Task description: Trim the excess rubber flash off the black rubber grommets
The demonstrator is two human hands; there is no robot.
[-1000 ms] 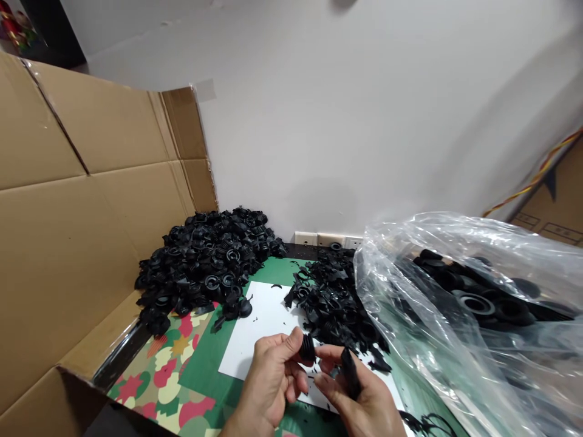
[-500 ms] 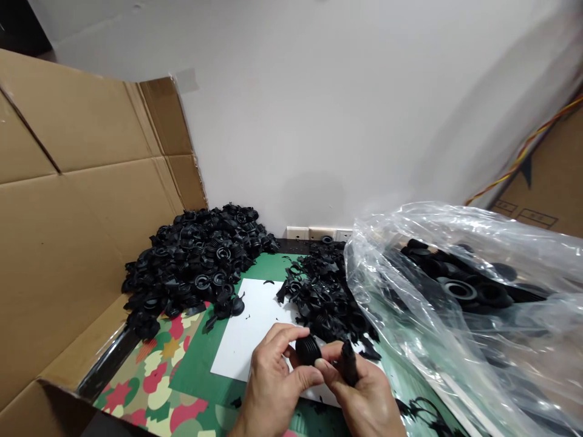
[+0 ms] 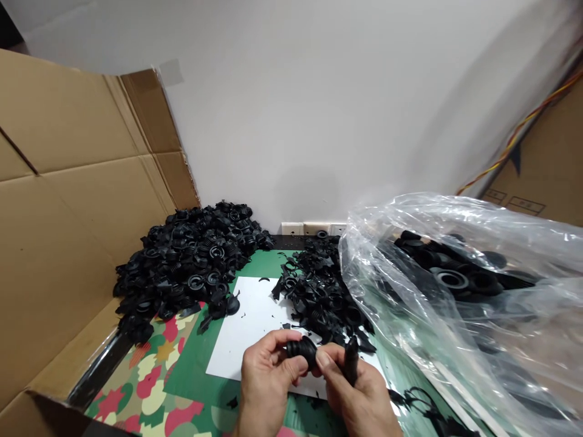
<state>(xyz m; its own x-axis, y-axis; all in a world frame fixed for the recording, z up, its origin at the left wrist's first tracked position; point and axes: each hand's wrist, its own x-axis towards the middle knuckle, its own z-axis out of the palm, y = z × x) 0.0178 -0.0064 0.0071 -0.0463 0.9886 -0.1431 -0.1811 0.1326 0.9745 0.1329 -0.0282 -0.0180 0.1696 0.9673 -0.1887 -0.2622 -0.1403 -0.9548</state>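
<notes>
A small black ribbed rubber bellows (image 3: 303, 351) is between my two hands, above the white sheet (image 3: 228, 346). My left hand (image 3: 268, 379) is closed round its left side, thumb in front and fingers behind. At its right edge, the thumb and forefinger of my right hand (image 3: 355, 388) pinch the rim. A dark elongated object (image 3: 351, 358) sticks up out of that same hand; its lower end is hidden, and I cannot make out its kind. Just beyond the hands lies a heap of black rubber scraps (image 3: 323, 291).
To the left, a large pile of black ribbed rubber parts (image 3: 182, 261) leans toward a cardboard box wall (image 3: 91, 212). A clear plastic bag (image 3: 387, 243) with black rubber parts lies to the right. Sockets (image 3: 298, 229) line the wall base. Green board (image 3: 189, 376) lies under the sheet.
The bellows has turned in my fingers, so its ribbed side and wider end now show. Both hands sit slightly further left in view, as the whole view has shifted a little.
</notes>
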